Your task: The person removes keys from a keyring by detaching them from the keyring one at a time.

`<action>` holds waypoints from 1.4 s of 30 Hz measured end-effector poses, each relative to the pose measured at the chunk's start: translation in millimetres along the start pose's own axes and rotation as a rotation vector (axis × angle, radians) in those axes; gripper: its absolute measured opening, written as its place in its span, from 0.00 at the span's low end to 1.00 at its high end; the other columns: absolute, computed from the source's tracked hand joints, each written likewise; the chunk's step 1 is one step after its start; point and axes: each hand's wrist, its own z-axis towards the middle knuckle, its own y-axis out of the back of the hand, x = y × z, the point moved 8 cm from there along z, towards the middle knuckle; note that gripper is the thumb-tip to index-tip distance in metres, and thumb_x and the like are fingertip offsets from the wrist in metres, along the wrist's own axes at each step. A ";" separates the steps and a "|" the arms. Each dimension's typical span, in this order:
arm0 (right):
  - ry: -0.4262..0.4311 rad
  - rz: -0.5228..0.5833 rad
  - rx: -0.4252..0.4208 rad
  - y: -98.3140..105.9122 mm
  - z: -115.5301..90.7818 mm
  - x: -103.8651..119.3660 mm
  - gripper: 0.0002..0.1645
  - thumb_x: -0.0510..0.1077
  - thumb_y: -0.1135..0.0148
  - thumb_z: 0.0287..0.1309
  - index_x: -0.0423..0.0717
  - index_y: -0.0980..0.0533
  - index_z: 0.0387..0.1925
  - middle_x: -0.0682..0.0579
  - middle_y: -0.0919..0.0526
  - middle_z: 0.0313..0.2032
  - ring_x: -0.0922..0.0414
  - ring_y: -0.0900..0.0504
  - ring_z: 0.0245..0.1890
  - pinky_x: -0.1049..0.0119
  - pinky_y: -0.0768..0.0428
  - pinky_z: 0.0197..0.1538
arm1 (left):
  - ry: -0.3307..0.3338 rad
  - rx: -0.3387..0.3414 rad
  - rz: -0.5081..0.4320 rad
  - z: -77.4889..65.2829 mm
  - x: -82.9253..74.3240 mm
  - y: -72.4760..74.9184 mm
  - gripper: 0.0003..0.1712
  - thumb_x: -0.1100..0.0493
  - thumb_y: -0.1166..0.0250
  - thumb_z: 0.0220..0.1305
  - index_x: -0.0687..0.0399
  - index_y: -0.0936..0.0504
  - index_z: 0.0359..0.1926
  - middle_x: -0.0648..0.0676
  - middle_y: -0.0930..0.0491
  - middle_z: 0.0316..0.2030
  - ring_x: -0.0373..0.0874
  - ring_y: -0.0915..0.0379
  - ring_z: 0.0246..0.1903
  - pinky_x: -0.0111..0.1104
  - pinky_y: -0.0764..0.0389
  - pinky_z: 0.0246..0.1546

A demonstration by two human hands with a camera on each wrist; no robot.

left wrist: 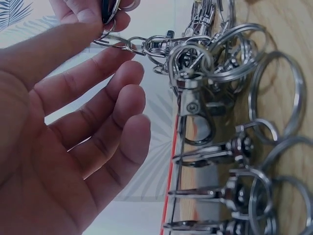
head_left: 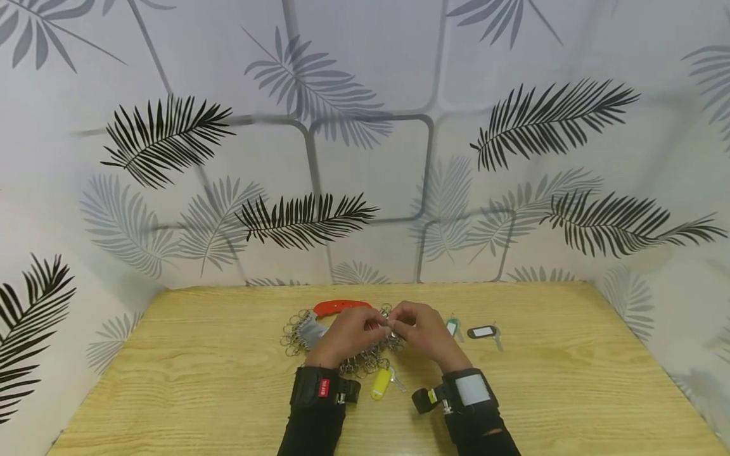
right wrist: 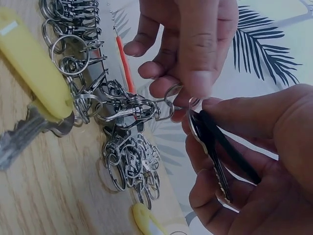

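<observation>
A key organizer with a red handle and a row of metal snap clips with split rings lies on the table. My left hand is over it, pinching a split ring on one clip between thumb and index finger; its other fingers are loosely bent. Close beside it, my right hand holds a key with a black tag. The fingertips of both hands meet at the ring. Whether the key's ring is threaded on the split ring, I cannot tell.
A yellow key tag with a key lies between the wrists. Right of the hands are a green key tag and a black-rimmed key tag, each with a key. A leaf-patterned wall stands behind the table.
</observation>
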 end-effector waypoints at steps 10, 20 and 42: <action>0.078 0.000 0.064 -3.2 -1.5 4.7 0.04 0.40 0.35 0.60 0.52 0.19 0.30 0.60 0.17 0.31 0.61 0.21 0.32 0.59 0.24 0.40 | 0.019 -0.002 0.022 0.5 2.1 -0.5 0.06 0.58 0.35 0.64 0.51 0.15 0.41 0.45 0.24 0.29 0.38 0.29 0.28 0.31 0.26 0.31; 0.033 -0.038 -0.036 2.2 1.0 -1.6 0.02 0.40 0.34 0.59 0.47 0.18 0.31 0.58 0.16 0.32 0.58 0.18 0.36 0.57 0.22 0.42 | 0.003 0.000 -0.012 0.9 0.9 -0.9 0.07 0.60 0.32 0.61 0.55 0.16 0.40 0.46 0.22 0.30 0.39 0.26 0.30 0.31 0.24 0.33; -0.380 -0.141 -0.209 77.8 -28.5 -80.4 0.08 0.43 0.38 0.59 0.42 0.18 0.35 0.43 0.15 0.40 0.48 0.20 0.39 0.54 0.23 0.40 | 0.004 0.021 -0.017 -3.5 -0.1 -2.4 0.11 0.60 0.32 0.61 0.57 0.17 0.44 0.47 0.24 0.30 0.40 0.29 0.31 0.34 0.26 0.33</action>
